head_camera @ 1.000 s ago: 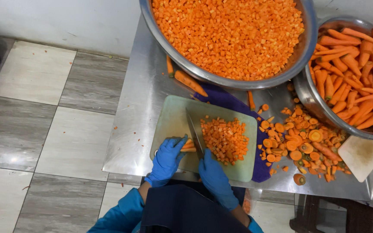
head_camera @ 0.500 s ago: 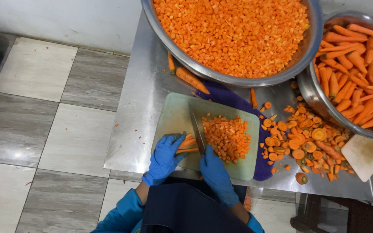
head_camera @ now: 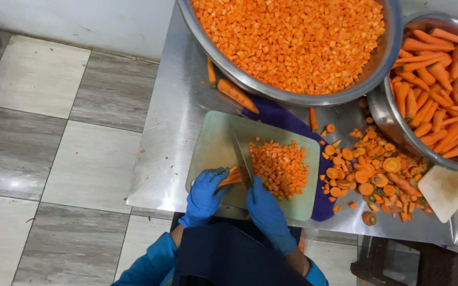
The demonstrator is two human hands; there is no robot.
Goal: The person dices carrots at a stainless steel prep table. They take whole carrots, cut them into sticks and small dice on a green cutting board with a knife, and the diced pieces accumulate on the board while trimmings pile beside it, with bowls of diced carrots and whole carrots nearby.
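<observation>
Carrot strips point(head_camera: 231, 177), orange and bunched together, are lying at the near left of the pale green cutting board point(head_camera: 213, 143) on the steel desk point(head_camera: 178, 127). Diced carrot point(head_camera: 279, 167) is piling up just right of the blade. My left hand point(head_camera: 206, 191), in a blue glove, is curling its fingers down over the strips and pinning them. My right hand point(head_camera: 263, 209) is gripping the handle of the knife point(head_camera: 241, 159), closed around it, blade resting beside the strips.
</observation>
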